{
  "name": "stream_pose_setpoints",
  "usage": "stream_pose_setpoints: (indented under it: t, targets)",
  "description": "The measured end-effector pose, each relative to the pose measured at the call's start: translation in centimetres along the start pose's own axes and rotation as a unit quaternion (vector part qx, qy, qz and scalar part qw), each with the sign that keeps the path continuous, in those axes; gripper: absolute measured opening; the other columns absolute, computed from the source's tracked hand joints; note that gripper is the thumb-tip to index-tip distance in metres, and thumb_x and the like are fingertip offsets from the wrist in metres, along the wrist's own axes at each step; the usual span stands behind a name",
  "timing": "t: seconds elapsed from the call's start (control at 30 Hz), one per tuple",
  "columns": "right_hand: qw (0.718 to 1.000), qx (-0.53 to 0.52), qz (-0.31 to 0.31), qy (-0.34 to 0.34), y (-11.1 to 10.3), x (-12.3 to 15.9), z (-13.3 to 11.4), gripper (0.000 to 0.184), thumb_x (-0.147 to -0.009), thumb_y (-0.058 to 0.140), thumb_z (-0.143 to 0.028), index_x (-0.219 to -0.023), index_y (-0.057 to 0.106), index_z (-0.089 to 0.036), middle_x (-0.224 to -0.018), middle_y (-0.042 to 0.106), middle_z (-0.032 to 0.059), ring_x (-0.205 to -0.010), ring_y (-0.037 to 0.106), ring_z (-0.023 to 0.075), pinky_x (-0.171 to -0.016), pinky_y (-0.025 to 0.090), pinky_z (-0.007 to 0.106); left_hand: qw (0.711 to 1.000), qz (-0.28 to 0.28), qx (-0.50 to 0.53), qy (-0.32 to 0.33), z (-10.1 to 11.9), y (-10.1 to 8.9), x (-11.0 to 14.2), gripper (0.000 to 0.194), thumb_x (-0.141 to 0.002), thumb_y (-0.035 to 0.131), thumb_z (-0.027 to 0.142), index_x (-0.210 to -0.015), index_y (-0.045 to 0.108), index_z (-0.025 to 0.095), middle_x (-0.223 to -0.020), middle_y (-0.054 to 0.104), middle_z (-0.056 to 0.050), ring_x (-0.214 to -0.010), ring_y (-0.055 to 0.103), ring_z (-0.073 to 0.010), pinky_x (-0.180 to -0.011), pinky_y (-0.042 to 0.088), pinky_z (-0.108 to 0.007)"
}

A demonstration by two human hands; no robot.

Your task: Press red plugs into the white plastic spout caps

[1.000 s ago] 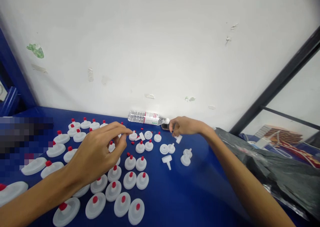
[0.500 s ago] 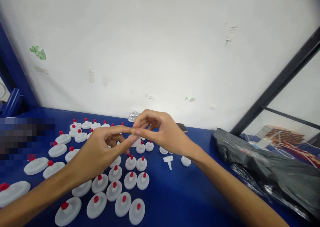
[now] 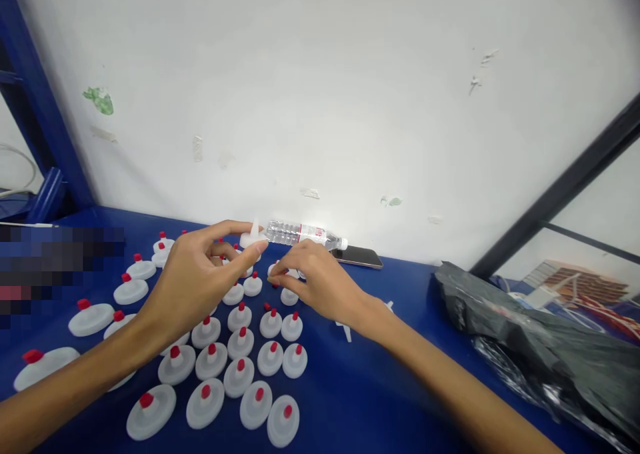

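My left hand (image 3: 197,277) is raised over the blue table (image 3: 360,401), thumb and forefinger pinched on a white plastic cap piece (image 3: 251,238) with no red tip. My right hand (image 3: 315,281) reaches down among the caps in the middle, fingers curled with the tips together near small pieces; what they hold, if anything, I cannot make out. Several white disc caps with red tips (image 3: 240,374) stand in rows below both hands.
A clear water bottle (image 3: 305,234) lies against the white wall, a dark phone (image 3: 357,257) beside it. A black plastic bag (image 3: 540,347) covers the table's right side. More red-tipped caps (image 3: 90,317) spread to the left. A blue frame post (image 3: 45,121) rises at left.
My hands met in the middle, and have now parted. The left now holds a white cap piece up. The right dropped to the caps on the table. The view shifted a little.
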State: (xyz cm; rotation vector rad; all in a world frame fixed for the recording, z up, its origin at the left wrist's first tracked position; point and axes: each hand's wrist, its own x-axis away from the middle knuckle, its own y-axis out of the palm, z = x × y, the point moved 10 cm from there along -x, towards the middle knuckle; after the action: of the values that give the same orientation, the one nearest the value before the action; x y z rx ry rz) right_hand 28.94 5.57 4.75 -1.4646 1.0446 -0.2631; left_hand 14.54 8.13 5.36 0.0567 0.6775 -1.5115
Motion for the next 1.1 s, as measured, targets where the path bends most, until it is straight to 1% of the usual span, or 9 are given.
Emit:
stream_pose_setpoints:
  t: [0.13, 0.3, 0.43, 0.67, 0.73, 0.8, 0.87, 1.03, 1.1]
  targets:
    - [0.993, 0.089, -0.070, -0.036, 2.6, 0.2, -0.4, 0.011, -0.100, 0.070, -0.023, -0.101, 0.081, -0.021, -0.096, 0.080, 0.0050, -0.115, 0.061, 0.0268, -0.102, 0.039, 0.042, 1.000, -0.015, 0.002, 0.005, 0.1, 0.3, 0.2, 0.036, -0.080, 0.075, 0.048, -0.109, 0.072, 0.026, -0.048, 0.056, 0.008, -0.041, 0.028, -0.0070, -0.037, 0.020, -0.020]
    - [0.985, 0.103, -0.131, -0.050, 4.4, 0.4, -0.9, 0.019, -0.104, 0.064, -0.026, -0.101, 0.082, -0.023, -0.099, 0.080, 0.0062, -0.122, 0.059, 0.0267, -0.111, 0.035, 0.046, 0.999, -0.045, -0.002, 0.015, 0.1, 1.0, 0.4, 0.039, -0.081, 0.074, 0.045, -0.114, 0.070, 0.025, -0.050, 0.059, 0.007, -0.040, 0.034, -0.0085, -0.038, 0.025, -0.022]
    - [0.982, 0.103, -0.147, -0.059, 4.7, 0.6, -0.9, 0.017, -0.103, 0.065, -0.024, -0.101, 0.082, -0.025, -0.099, 0.080, 0.0052, -0.122, 0.058, 0.0256, -0.112, 0.034, 0.047, 0.999, -0.046, -0.011, 0.018, 0.1, 1.0, 0.4, 0.039, -0.081, 0.073, 0.045, -0.114, 0.070, 0.025, -0.051, 0.061, 0.007, -0.040, 0.035, -0.0086, -0.038, 0.026, -0.022]
    - [0.980, 0.104, -0.158, -0.067, 4.7, 0.7, -1.0, 0.016, -0.100, 0.067, -0.015, -0.100, 0.081, -0.022, -0.106, 0.078, 0.0085, -0.119, 0.061, 0.0250, -0.107, 0.039, 0.043, 0.998, -0.055, -0.015, 0.017, -0.1, 1.3, 0.4, 0.038, -0.083, 0.073, 0.046, -0.114, 0.070, 0.025, -0.051, 0.061, 0.008, -0.040, 0.036, -0.0086, -0.039, 0.028, -0.022]
    - [0.981, 0.085, -0.159, -0.070, 4.6, 0.7, -1.1, 0.016, -0.099, 0.067, -0.013, -0.099, 0.081, -0.020, -0.103, 0.078, 0.0082, -0.119, 0.062, 0.0251, -0.107, 0.040, 0.043, 0.998, -0.057, -0.017, 0.015, -0.3, 1.3, 0.4, 0.038, -0.083, 0.072, 0.046, -0.115, 0.069, 0.025, -0.052, 0.062, 0.008, -0.040, 0.038, -0.0086, -0.040, 0.029, -0.022]
    - [0.986, 0.045, -0.150, -0.060, 4.1, 0.6, -1.0, 0.013, -0.098, 0.070, -0.015, -0.099, 0.081, -0.020, -0.101, 0.079, 0.0068, -0.117, 0.063, 0.0246, -0.106, 0.042, 0.041, 0.998, -0.056, -0.021, 0.014, -0.4, 1.3, 0.4, 0.038, -0.083, 0.072, 0.045, -0.116, 0.069, 0.026, -0.053, 0.063, 0.008, -0.040, 0.040, -0.0089, -0.039, 0.029, -0.022]
    - [0.991, -0.007, -0.129, -0.038, 3.1, 0.4, -0.4, 0.010, -0.095, 0.074, -0.016, -0.101, 0.081, -0.021, -0.102, 0.080, 0.0044, -0.114, 0.065, 0.0234, -0.102, 0.045, 0.038, 0.998, -0.057, -0.026, 0.015, -0.4, 1.3, 0.5, 0.038, -0.084, 0.072, 0.045, -0.117, 0.069, 0.027, -0.053, 0.064, 0.008, -0.040, 0.043, -0.0096, -0.039, 0.030, -0.022]
    - [0.989, -0.139, -0.051, 0.022, -1.1, 0.0, 1.8, 0.016, -0.097, 0.073, -0.021, -0.109, 0.082, -0.026, -0.093, 0.082, 0.0013, -0.091, 0.072, 0.0193, -0.085, 0.053, 0.032, 0.997, -0.068, -0.034, 0.018, -0.2, 1.3, 0.5, 0.041, -0.085, 0.072, 0.049, -0.119, 0.070, 0.026, -0.058, 0.068, 0.006, -0.041, 0.050, -0.0119, -0.039, 0.036, -0.024]
    - [0.982, -0.185, -0.010, 0.045, -3.0, 0.0, 2.6, 0.016, -0.097, 0.072, -0.025, -0.109, 0.083, -0.027, -0.098, 0.082, 0.0016, -0.093, 0.074, 0.0190, -0.084, 0.054, 0.032, 0.996, -0.080, -0.035, 0.028, -0.1, 1.7, 0.5, 0.042, -0.086, 0.071, 0.050, -0.120, 0.070, 0.026, -0.058, 0.068, 0.006, -0.042, 0.051, -0.0122, -0.039, 0.039, -0.024]
